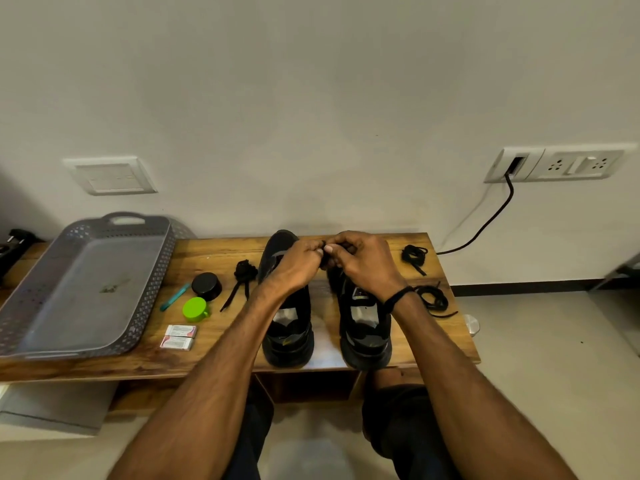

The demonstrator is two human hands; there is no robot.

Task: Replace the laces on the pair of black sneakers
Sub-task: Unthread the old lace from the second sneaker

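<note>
Two black sneakers stand side by side on the wooden table, heels toward me: the left sneaker and the right sneaker. My left hand and my right hand meet above the gap between their toes, fingers curled, pinching a black lace between them. Most of that lace is hidden by my fingers. A bundled black lace lies left of the shoes. Two more coiled black laces lie on the right, one at the far corner, one by my right wrist.
A grey perforated tray takes up the table's left end. Near it lie a black round lid, a green cap, a teal pen and two small boxes. A black cable runs from the wall socket.
</note>
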